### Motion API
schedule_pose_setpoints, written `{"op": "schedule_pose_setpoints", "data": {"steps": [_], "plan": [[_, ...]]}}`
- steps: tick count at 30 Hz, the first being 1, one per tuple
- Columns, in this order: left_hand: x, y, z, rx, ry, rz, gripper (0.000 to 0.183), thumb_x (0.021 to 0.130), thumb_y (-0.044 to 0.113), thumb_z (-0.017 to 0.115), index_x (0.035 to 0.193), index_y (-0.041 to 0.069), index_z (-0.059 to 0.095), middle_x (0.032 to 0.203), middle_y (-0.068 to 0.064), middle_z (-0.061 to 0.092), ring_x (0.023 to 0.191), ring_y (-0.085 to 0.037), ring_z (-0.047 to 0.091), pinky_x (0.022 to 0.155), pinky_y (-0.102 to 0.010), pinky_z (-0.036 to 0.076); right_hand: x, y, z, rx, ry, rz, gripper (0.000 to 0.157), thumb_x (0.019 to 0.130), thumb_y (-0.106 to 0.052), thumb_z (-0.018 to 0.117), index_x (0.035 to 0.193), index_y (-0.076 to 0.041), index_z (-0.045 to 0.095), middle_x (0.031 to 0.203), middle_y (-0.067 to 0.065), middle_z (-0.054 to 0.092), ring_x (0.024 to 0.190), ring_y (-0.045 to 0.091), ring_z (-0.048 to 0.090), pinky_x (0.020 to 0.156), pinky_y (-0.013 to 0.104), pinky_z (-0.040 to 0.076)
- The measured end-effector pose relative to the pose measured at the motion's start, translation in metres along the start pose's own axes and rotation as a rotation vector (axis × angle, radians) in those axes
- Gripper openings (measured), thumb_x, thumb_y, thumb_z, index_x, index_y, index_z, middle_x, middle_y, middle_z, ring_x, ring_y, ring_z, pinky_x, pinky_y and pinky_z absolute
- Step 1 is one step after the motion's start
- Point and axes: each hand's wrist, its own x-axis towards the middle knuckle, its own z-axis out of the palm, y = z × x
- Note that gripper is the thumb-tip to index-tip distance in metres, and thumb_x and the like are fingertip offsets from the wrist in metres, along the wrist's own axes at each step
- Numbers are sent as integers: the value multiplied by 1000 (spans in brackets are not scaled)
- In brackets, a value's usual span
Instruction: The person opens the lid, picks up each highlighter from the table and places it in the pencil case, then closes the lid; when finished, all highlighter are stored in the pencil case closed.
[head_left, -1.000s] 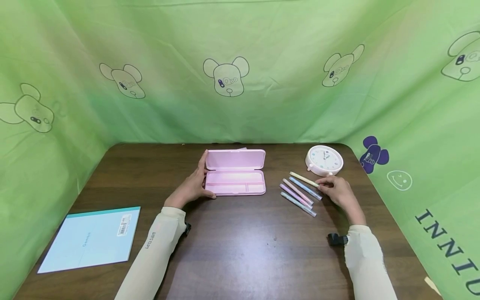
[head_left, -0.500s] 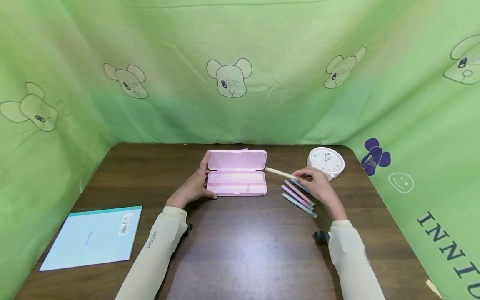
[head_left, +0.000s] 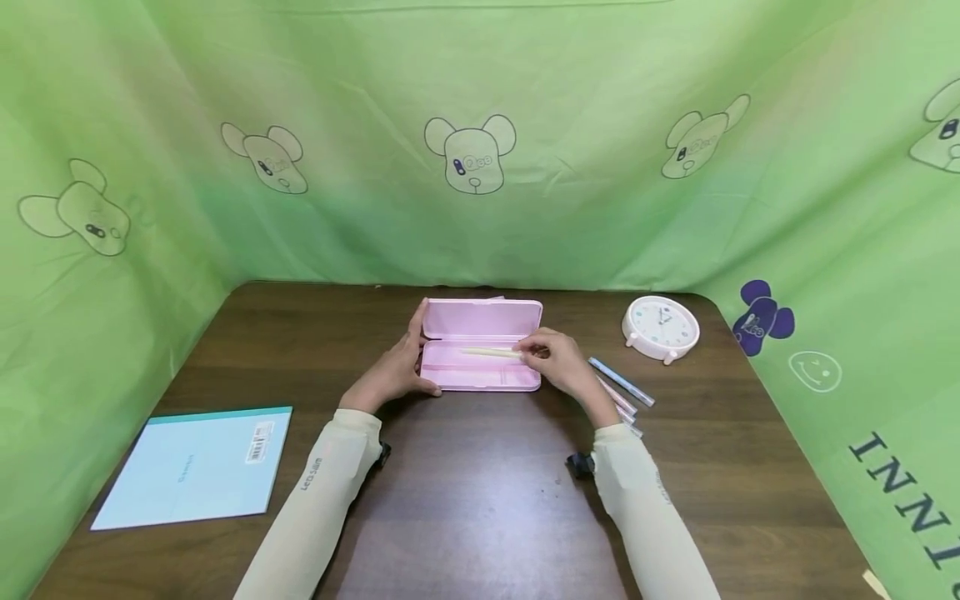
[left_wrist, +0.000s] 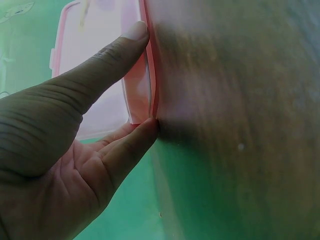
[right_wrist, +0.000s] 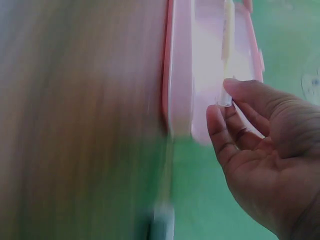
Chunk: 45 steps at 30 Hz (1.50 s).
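Note:
A pink pencil case (head_left: 457,377) lies with its lid raised near the back of the table. My left hand (head_left: 393,371) holds its left end, thumb at the front edge and fingers by the lid; the left wrist view shows the thumb (left_wrist: 112,57) against the case's side. Between thumb and fingertips, my right hand (head_left: 561,364) pinches one end of a pale yellow pen (head_left: 487,352). That pen (right_wrist: 228,37) lies lengthwise over the case's rear compartment; whether it touches the bottom I cannot tell.
Right of the case lie a blue pen (head_left: 621,382) and several others, partly hidden by my right forearm. A round white and pink clock (head_left: 662,327) stands behind them. At the left is a light blue notebook (head_left: 195,471). A green printed curtain (head_left: 360,208) surrounds the table.
My right hand has picked the yellow pen from beside the others and carried it left to over the case. My left hand stays at the case; the view has shifted slightly.

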Motion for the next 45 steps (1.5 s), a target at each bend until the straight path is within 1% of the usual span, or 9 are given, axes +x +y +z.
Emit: {"op": "schedule_pose_setpoints", "data": {"steps": [6, 13, 18, 20, 25, 34, 42, 44, 45], "plan": [[4, 3, 3, -16, -9, 31, 152, 78, 9, 100, 171, 18, -20, 157, -36, 45, 142, -44, 51, 113, -62, 44, 16, -14, 23, 32, -32, -15, 17, 93, 9, 70, 106, 7, 81, 98, 15, 69, 95, 27, 67, 91, 40, 60], [22, -21, 13, 15, 25, 98, 158, 75, 21, 104, 171, 33, -21, 142, -31, 57, 131, -39, 59, 105, -57, 50, 20, -17, 30, 48, -22, -3, 15, 92, 10, 71, 103, 7, 81, 95, 13, 68, 93, 26, 66, 88, 36, 59], [18, -7, 9, 3, 9, 63, 155, 75, 12, 102, 172, 23, -18, 145, -34, 55, 134, -43, 57, 108, -61, 47, 20, -15, 28, 34, -4, -4, 16, 91, 10, 71, 103, 7, 81, 95, 14, 68, 94, 29, 66, 88, 37, 60], [12, 6, 4, -14, -10, 40, 153, 77, 9, 101, 172, 22, -19, 149, -35, 52, 138, -44, 54, 112, -62, 45, 20, -14, 29, 28, -12, -17, 17, 92, 10, 71, 106, 8, 80, 96, 15, 68, 94, 31, 67, 88, 39, 61], [8, 10, 3, 0, -23, 8, 151, 80, 8, 98, 171, 21, -21, 157, -34, 46, 142, -42, 52, 115, -59, 43, 20, -12, 30, 16, -38, -25, 25, 94, 7, 75, 118, 9, 78, 103, 19, 68, 96, 33, 70, 90, 42, 61], [6, 7, 3, -13, -14, 17, 151, 78, 8, 100, 172, 18, -18, 160, -34, 43, 144, -43, 50, 114, -61, 43, 15, -10, 23, 0, 9, -33, 23, 94, 4, 76, 117, 9, 78, 105, 19, 71, 92, 31, 71, 87, 39, 62], [3, -10, 6, 8, 16, 58, 156, 76, 17, 103, 172, 28, -21, 149, -36, 51, 137, -43, 55, 109, -60, 48, -2, 1, 8, -65, 56, -72, 20, 94, 3, 77, 113, 4, 80, 98, 11, 71, 88, 22, 69, 81, 30, 59], [2, -11, 5, 11, 22, 60, 156, 77, 18, 102, 171, 29, -21, 150, -36, 50, 138, -43, 55, 109, -60, 48, -7, 6, 0, -81, 79, -76, 19, 94, 3, 78, 113, 4, 81, 98, 11, 72, 87, 21, 70, 80, 29, 59], [0, -5, 3, -1, 16, 51, 156, 77, 16, 102, 171, 28, -22, 152, -36, 49, 139, -45, 54, 110, -62, 47, -10, 9, -5, -90, 86, -74, 19, 94, 4, 78, 113, 4, 80, 98, 11, 72, 87, 21, 69, 80, 29, 59]]}}
